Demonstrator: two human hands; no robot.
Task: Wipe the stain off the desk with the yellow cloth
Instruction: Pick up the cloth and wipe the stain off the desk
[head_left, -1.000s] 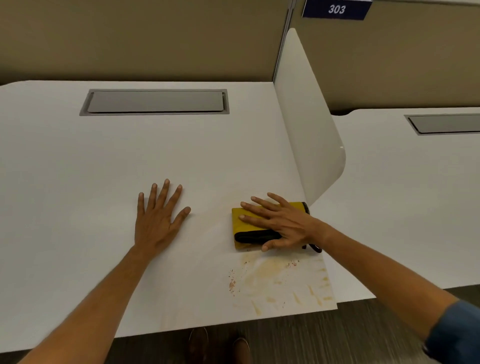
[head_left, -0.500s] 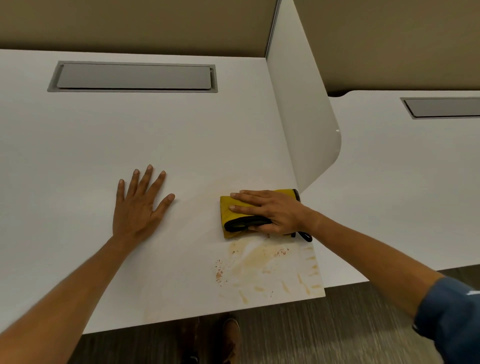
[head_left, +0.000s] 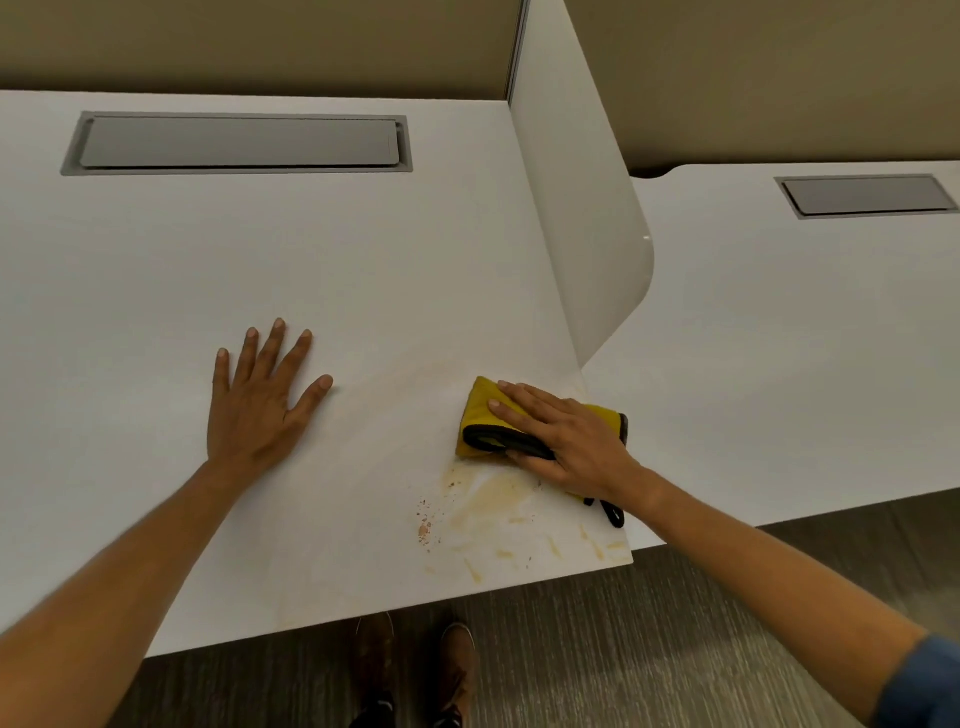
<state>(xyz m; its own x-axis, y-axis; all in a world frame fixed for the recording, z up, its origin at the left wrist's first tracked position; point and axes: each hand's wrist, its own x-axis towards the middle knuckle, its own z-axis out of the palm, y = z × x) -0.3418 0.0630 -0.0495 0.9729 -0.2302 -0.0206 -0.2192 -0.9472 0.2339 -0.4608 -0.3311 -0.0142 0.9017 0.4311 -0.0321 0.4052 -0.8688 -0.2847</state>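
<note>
A folded yellow cloth (head_left: 480, 410) with black trim lies on the white desk (head_left: 260, 260) near its front right corner. My right hand (head_left: 563, 436) presses flat on the cloth, thumb against its black edge. Just in front of the cloth a yellow-brown stain (head_left: 498, 504) with orange crumbs spreads toward the desk's front edge. My left hand (head_left: 260, 405) rests flat on the bare desk, fingers spread, well to the left of the cloth.
A white divider panel (head_left: 582, 208) rises along the desk's right side, close behind the cloth. A grey cable hatch (head_left: 239, 143) sits at the back. A second desk (head_left: 805, 338) lies to the right. Shoes (head_left: 415, 670) show on the floor below.
The cloth under my right hand has turned slightly and sits a little nearer the stain. The camera has tilted down. My left hand stays flat on the desk.
</note>
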